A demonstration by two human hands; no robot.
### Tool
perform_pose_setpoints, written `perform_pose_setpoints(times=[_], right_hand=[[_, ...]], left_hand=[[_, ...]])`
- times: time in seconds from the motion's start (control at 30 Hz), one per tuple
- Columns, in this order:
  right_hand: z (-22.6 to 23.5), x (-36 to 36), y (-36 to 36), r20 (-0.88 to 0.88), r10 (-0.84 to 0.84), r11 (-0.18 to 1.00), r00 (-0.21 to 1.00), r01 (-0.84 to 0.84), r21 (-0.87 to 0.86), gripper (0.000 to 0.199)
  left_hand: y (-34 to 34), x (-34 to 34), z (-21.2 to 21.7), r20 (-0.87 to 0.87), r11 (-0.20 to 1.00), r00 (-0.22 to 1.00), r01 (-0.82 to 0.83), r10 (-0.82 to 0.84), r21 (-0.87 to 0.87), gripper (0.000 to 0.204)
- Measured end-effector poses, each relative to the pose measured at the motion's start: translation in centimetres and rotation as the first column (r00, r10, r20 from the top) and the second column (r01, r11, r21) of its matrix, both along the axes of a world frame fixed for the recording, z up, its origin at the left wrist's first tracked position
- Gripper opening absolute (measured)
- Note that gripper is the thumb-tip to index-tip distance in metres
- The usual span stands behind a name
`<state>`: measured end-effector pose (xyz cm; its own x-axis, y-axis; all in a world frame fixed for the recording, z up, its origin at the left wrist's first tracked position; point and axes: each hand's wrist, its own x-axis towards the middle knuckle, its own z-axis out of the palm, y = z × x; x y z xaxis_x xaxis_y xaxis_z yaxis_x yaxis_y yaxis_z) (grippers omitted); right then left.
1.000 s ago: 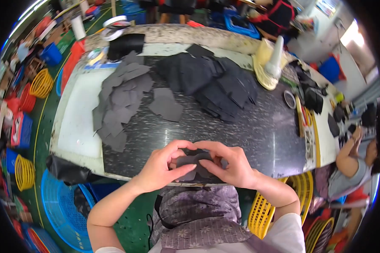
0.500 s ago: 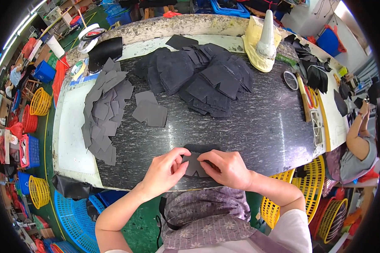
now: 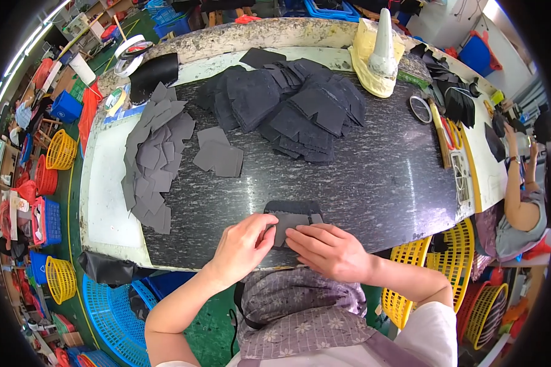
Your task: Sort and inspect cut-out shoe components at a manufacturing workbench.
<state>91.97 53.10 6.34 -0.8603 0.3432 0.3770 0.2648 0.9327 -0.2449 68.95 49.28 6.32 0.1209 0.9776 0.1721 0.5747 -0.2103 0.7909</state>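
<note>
One grey piece point(image 3: 295, 221) is laid over a black piece point(image 3: 294, 207) on the table point(image 3: 373, 189), on the near side of the black pile point(image 3: 309, 113). Left hand point(image 3: 240, 248): thumb and forefinger are bent at the grey piece's edge; whether it is pinched cannot be told. Right hand point(image 3: 338, 254): extended fingers are rested on the grey piece. Grey pile point(image 3: 156, 159): placed left of the black pile. White cone point(image 3: 383, 52): stood right of the black pile.
</note>
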Motion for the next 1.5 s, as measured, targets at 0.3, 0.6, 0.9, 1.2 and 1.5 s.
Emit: perform_pose_setpoints(times=[0.3,0.6,0.9,1.2,1.5], right_hand=[[-0.6,2.1,0.5,-0.1,0.001,0.989,0.995,-0.016,-0.147,0.034],[0.4,1.3,2.1,-0.182,-0.22,0.943,0.958,0.161,-0.291,0.034],[0.2,-0.7,4.1,-0.115,-0.196,0.957,0.974,0.164,-0.24,0.021],[5.7,6.2,4.5,-0.35,-0.368,0.273,0.861,-0.26,-0.926,0.011],[2.8,1.8,0.5,-0.158,-0.134,0.32,0.978,-0.108,-0.941,0.027]], left_hand=[[-2.6,0.1,0.2,-0.641,0.915,0.693,0.403,-0.33,-0.036,0.08],[0.8,-0.1,0.3,-0.201,0.948,0.939,0.303,-0.279,0.099,0.093],[1.1,0.1,-0.1,-0.213,0.953,0.943,0.282,-0.254,0.111,0.115],[0.6,-0.8,0.8,-0.039,0.917,0.944,0.327,-0.327,0.229,0.075],[-5.1,2.1,0.8,0.684,0.915,0.716,0.172,0.138,-0.365,0.037]])
